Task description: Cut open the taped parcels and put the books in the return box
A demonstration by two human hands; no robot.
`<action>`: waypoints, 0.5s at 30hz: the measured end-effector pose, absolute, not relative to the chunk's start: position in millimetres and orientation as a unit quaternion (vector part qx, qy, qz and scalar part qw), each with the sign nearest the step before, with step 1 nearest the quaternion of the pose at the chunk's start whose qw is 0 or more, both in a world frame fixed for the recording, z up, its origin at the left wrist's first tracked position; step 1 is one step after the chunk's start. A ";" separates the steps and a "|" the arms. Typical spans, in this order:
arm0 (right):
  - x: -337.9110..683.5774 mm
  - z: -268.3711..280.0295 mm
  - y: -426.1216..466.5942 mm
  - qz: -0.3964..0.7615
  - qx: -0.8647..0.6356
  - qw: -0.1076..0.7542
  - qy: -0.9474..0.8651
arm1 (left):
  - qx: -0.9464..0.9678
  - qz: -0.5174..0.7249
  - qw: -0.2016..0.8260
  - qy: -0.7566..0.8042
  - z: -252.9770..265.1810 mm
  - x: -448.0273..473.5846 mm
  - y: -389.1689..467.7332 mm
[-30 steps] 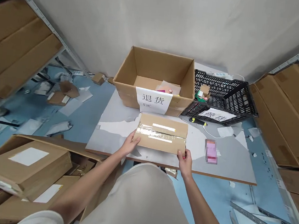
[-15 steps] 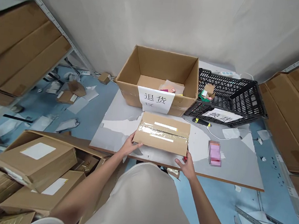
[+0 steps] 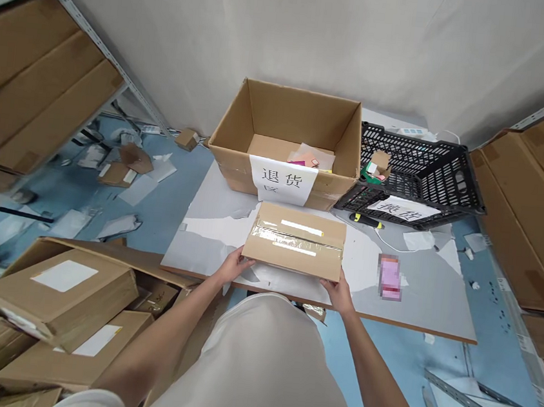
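A taped cardboard box (image 3: 296,240) lies near the front of the table, with clear tape and two white label strips across its top. My left hand (image 3: 233,267) grips its near left corner, thumb along the front side. At the near right corner, my right hand (image 3: 339,292) holds the box with the thumb at the front edge and the other fingers partly hidden. Right behind the box stands a large open carton (image 3: 236,172) bearing a white paper sign (image 3: 283,180); papers and small pink items lie inside it.
A black plastic crate (image 3: 467,192) with small boxes stands right of the carton. In front of it lie a black-and-yellow cutter (image 3: 366,220) and a cable. A pink blurred object (image 3: 390,278) rests on the table (image 3: 435,311). Stacked boxes (image 3: 55,297) fill the lower left.
My right hand's thumb has closed in against the box's front edge, and a red thing beside that hand is no longer visible. The box has barely moved.
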State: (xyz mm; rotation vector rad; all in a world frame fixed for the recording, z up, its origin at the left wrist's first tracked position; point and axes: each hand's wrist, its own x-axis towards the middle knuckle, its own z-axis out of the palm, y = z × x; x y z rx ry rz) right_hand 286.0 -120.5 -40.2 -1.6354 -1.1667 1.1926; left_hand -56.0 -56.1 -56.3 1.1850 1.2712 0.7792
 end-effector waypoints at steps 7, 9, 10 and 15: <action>290.4 -5.0 -97.1 0.418 -0.673 0.337 -0.508 | 0.569 0.328 0.474 0.587 -7.9 -57.6 -38.7; 288.0 5.9 -89.4 0.383 -0.700 0.301 -0.521 | 0.584 0.321 0.434 0.606 8.4 -58.7 -33.9; 286.0 10.3 -85.3 0.362 -0.720 0.279 -0.522 | 0.590 0.316 0.416 0.615 14.3 -59.3 -31.9; 274.8 19.8 -59.1 0.263 -0.801 0.143 -0.517 | 0.569 0.269 0.385 0.675 18.1 -60.9 -22.2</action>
